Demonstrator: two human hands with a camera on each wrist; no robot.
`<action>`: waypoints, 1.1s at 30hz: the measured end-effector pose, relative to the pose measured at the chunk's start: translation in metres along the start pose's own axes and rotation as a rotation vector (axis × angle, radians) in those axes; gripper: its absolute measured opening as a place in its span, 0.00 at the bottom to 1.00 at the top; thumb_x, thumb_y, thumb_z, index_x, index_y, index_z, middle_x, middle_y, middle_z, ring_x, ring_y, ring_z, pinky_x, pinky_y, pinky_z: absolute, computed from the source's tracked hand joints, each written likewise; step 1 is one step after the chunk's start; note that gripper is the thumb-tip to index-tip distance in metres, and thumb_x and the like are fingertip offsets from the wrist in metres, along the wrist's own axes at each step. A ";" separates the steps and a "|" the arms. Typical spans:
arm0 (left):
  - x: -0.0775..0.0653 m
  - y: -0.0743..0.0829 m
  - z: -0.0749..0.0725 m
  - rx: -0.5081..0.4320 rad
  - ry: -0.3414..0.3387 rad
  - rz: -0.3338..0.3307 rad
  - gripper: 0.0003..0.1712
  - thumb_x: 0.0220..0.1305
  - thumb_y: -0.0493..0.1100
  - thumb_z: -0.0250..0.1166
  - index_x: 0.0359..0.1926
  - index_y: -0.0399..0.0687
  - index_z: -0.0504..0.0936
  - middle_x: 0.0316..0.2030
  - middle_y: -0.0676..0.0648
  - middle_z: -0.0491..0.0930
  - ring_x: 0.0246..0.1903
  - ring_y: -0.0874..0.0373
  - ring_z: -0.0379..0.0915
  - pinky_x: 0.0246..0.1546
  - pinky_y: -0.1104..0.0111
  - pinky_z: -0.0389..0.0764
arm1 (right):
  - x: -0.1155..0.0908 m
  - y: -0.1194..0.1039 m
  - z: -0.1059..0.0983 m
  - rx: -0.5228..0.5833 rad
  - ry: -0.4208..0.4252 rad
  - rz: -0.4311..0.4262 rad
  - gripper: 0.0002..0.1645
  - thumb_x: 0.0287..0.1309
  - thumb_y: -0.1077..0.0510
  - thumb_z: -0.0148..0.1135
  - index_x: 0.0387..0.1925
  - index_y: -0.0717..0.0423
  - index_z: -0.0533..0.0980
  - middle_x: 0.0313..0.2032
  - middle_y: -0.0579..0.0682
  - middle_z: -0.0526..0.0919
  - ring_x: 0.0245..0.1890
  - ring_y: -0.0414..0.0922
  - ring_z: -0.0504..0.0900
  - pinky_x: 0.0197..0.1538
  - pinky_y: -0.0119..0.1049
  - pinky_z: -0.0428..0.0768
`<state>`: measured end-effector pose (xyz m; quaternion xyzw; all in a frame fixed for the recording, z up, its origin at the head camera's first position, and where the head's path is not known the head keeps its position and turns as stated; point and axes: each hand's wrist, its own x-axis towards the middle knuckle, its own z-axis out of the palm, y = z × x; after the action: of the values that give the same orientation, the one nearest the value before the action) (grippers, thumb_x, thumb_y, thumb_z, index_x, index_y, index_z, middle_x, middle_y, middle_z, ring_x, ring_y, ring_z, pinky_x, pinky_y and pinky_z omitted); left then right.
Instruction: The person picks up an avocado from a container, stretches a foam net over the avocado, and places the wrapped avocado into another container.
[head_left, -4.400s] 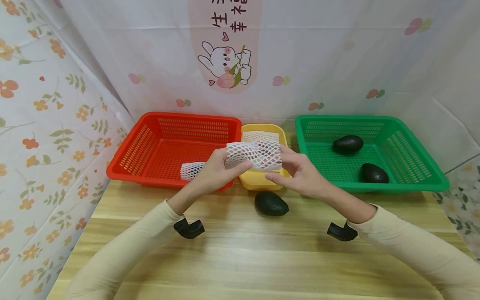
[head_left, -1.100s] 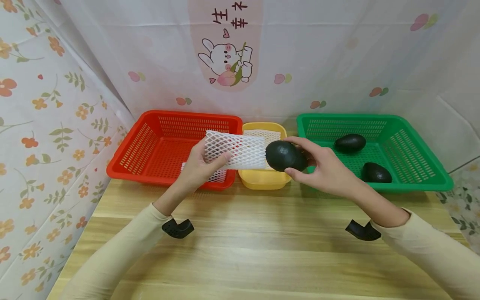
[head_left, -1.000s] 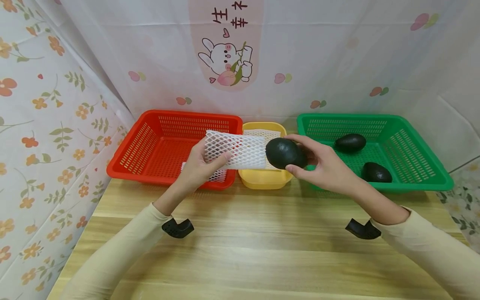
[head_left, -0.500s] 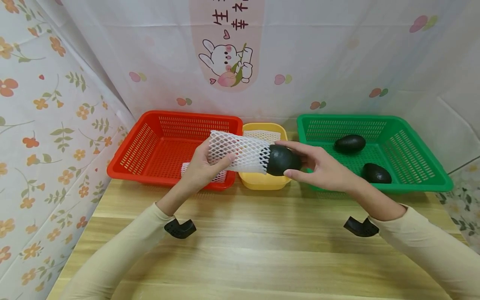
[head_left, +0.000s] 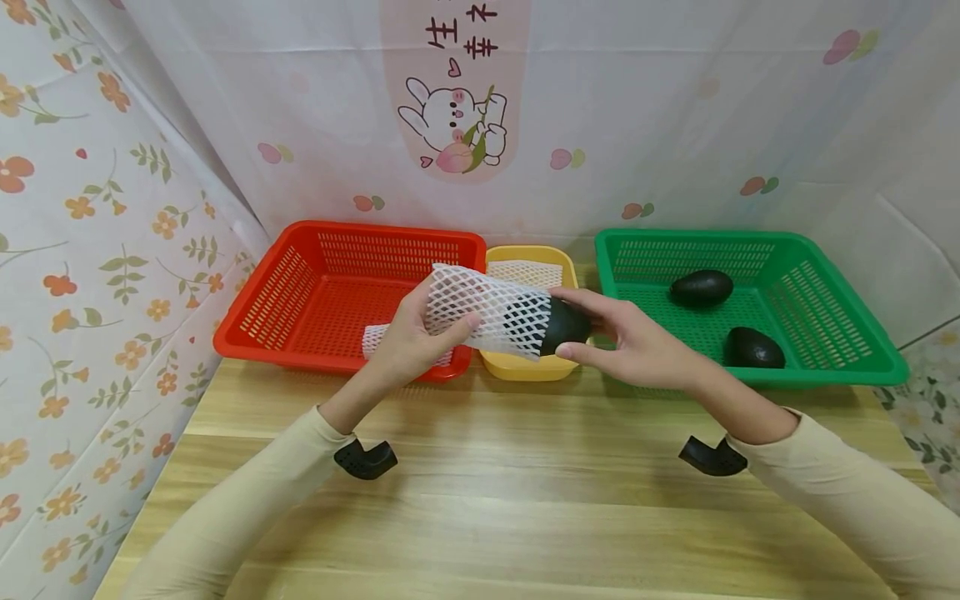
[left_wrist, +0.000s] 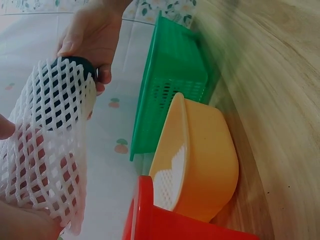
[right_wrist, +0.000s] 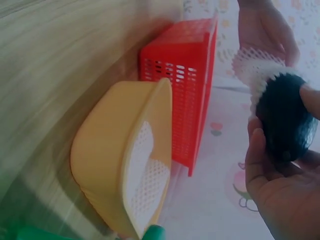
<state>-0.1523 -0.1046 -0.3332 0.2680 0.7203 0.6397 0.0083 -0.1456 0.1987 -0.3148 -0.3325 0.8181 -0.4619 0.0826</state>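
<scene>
The left hand (head_left: 416, 337) has its grip wrapped about the far end of a white foam net (head_left: 468, 308), thumb on the near face, probably so that the tube is steadied and its mouth left free. The right hand (head_left: 626, 342) grasps an avocado (head_left: 566, 327) by its outer end, thumb on one side and fingers on the other; that leaves the inner end clear, and it sits inside the net's mouth. Both are held up off the desk (head_left: 495, 500), over the front of the yellow tub (head_left: 525, 369), which stands between the red basket (head_left: 345, 292) and the green basket (head_left: 825, 333). The tub keeps spare nets (head_left: 525, 271) within reach of either hand, it seems.

Only the head view shows two bare avocados (head_left: 701, 288) in the green basket and netting (head_left: 375, 337) in the red basket, half hidden by the left hand; whether that netting covers anything cannot be told. The left wrist view shows finger colour through the mesh, though not whether the fingers lie inside the tube or behind it. The right wrist view gives the avocado's uncovered, glossy end, the mesh edge lying against it, and the nets piled in the tub more plainly.
</scene>
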 end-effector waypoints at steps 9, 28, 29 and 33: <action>0.003 -0.001 0.003 0.034 -0.001 -0.002 0.23 0.67 0.37 0.67 0.60 0.39 0.72 0.50 0.43 0.78 0.48 0.51 0.77 0.51 0.59 0.81 | 0.003 0.004 0.009 0.045 0.117 0.000 0.39 0.61 0.66 0.71 0.70 0.61 0.66 0.61 0.56 0.74 0.54 0.53 0.78 0.52 0.37 0.81; 0.005 -0.003 0.008 0.052 0.016 0.024 0.24 0.66 0.37 0.69 0.59 0.40 0.72 0.50 0.44 0.78 0.49 0.51 0.77 0.51 0.58 0.81 | 0.005 0.007 0.020 0.075 0.249 -0.068 0.38 0.53 0.71 0.74 0.67 0.64 0.73 0.57 0.58 0.79 0.43 0.49 0.85 0.45 0.38 0.84; 0.005 -0.002 0.008 0.051 0.017 0.028 0.24 0.66 0.37 0.69 0.59 0.39 0.72 0.50 0.44 0.78 0.49 0.51 0.77 0.51 0.58 0.81 | 0.005 0.007 0.020 0.079 0.263 -0.064 0.38 0.52 0.71 0.75 0.66 0.64 0.74 0.56 0.58 0.80 0.42 0.49 0.85 0.44 0.38 0.84; 0.006 -0.002 0.009 0.057 0.020 0.030 0.24 0.66 0.37 0.68 0.60 0.39 0.72 0.50 0.44 0.78 0.49 0.51 0.77 0.50 0.58 0.81 | 0.005 0.006 0.020 0.099 0.302 -0.044 0.35 0.52 0.71 0.75 0.63 0.65 0.76 0.52 0.58 0.82 0.38 0.49 0.86 0.41 0.36 0.85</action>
<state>-0.1545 -0.0941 -0.3350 0.2723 0.7343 0.6217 -0.0163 -0.1436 0.1838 -0.3297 -0.2727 0.7900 -0.5480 -0.0354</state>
